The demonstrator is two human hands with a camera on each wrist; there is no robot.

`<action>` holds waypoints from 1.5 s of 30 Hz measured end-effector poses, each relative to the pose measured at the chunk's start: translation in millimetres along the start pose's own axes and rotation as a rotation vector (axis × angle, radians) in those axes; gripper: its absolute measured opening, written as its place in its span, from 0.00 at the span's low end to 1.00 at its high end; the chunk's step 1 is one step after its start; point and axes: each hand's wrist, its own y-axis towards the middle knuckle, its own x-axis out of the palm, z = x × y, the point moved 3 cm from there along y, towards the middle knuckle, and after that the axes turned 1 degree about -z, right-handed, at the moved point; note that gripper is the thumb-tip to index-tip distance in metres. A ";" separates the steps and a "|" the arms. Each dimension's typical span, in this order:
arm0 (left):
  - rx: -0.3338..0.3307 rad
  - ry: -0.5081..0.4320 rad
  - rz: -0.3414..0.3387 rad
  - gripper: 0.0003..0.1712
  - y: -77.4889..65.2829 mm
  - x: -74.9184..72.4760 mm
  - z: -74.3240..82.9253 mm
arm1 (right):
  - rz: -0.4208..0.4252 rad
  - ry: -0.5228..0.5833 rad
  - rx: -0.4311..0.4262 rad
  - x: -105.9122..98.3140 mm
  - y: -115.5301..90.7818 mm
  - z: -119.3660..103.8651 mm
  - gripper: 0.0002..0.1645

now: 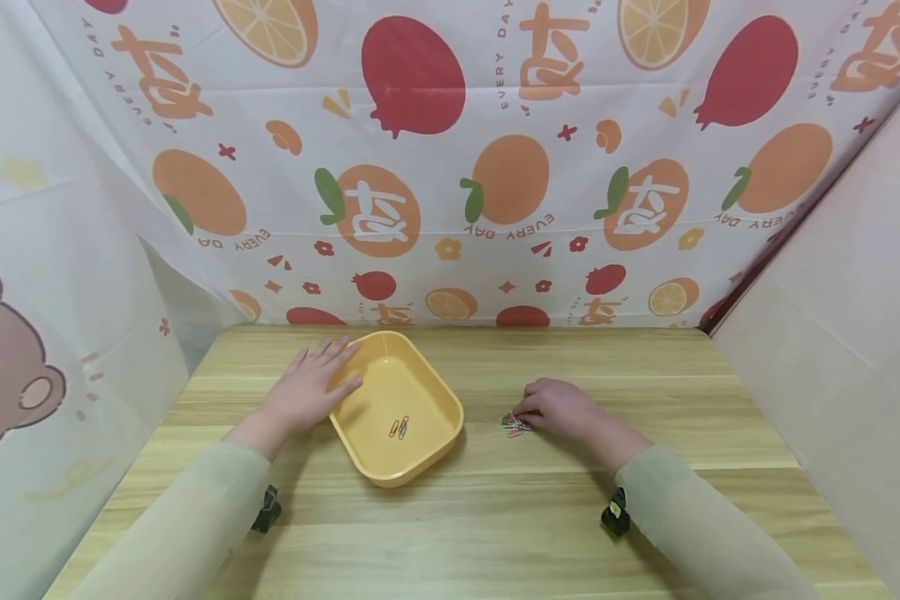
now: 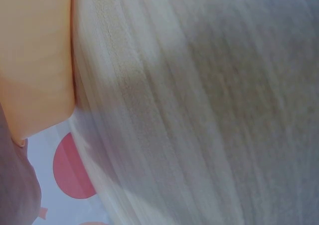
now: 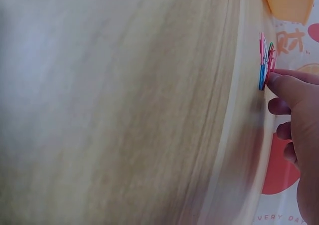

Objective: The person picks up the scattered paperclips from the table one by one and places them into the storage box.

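A yellow tray (image 1: 420, 454) stands left of the middle of the table, with several paper clips (image 1: 402, 428) lying on its floor. Over the tray's left rim rests my left hand (image 1: 306, 392), its fingers fairly straight and the thumb reaching inside; the left wrist view catches only a bit of the hand (image 2: 17, 185) beside the tray wall (image 2: 37, 60). To the right of the tray lies a small pile of colored paper clips (image 1: 512, 426). There my right hand (image 1: 562, 408) pinches a red paper clip (image 3: 271, 65) between thumb and index finger, with other clips (image 3: 262, 60) close by.
The wooden table (image 1: 450, 533) ends at a fruit-printed cloth (image 1: 450, 167) behind. Pale cloth walls (image 1: 862, 275) stand on both sides. A small black device (image 1: 616, 513) is worn at each wrist.
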 end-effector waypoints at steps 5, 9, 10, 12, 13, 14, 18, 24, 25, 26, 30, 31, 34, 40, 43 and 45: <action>-0.002 0.005 -0.002 0.40 -0.6 0.3 0.2 | 0.006 0.004 0.005 -0.2 -0.8 0.1 0.07; 0.001 0.012 -0.015 0.41 -0.6 0.7 0.1 | 0.019 0.010 0.013 -0.4 -1.3 0.9 0.07; 0.001 0.016 -0.017 0.41 -0.4 0.8 0.0 | 0.024 0.011 0.017 -0.5 -1.3 1.2 0.07; 0.001 0.018 -0.019 0.41 -0.1 0.6 0.1 | 0.034 0.009 0.022 -0.8 -1.3 2.0 0.07; 0.001 0.018 -0.019 0.41 0.2 0.4 0.2 | 0.040 0.008 0.023 -0.9 -1.4 2.2 0.07; 0.000 0.016 -0.020 0.40 0.3 0.2 0.4 | 0.046 0.005 0.021 -1.0 -1.3 2.4 0.07; -0.001 0.012 -0.021 0.40 0.6 0.5 0.8 | 0.066 -0.008 0.004 -0.4 -1.8 3.5 0.06; 0.001 0.012 -0.018 0.40 0.3 1.4 0.0 | 0.070 0.002 -0.002 -1.7 -1.0 4.4 0.06; 0.002 0.010 -0.016 0.40 0.2 1.2 0.2 | 0.074 0.004 -0.004 -2.5 -0.8 4.6 0.06; 0.003 0.008 -0.015 0.41 0.0 0.8 0.6 | 0.078 0.007 -0.008 -3.2 -0.3 4.8 0.06; 0.005 -0.001 -0.006 0.41 -0.4 0.1 1.1 | 0.093 0.003 -0.019 -7.5 2.6 4.7 0.06; 0.003 -0.003 -0.002 0.41 -0.7 -0.3 1.0 | 0.100 0.000 -0.024 -8.8 4.2 4.2 0.06; 0.002 -0.007 0.003 0.41 -1.0 -0.2 0.7 | 0.121 -0.010 -0.044 -13.1 9.5 2.2 0.06; 0.005 0.000 0.000 0.41 -0.8 1.1 -0.6 | 0.132 -0.003 -0.049 -23.7 21.5 -2.6 0.08; 0.006 0.000 -0.006 0.41 -0.6 2.2 -1.5 | 0.138 0.001 -0.044 -30.4 26.9 -4.8 0.08; 0.009 0.005 -0.007 0.41 -0.6 2.7 -1.8 | 0.147 -0.005 -0.051 -34.7 30.3 -6.2 0.08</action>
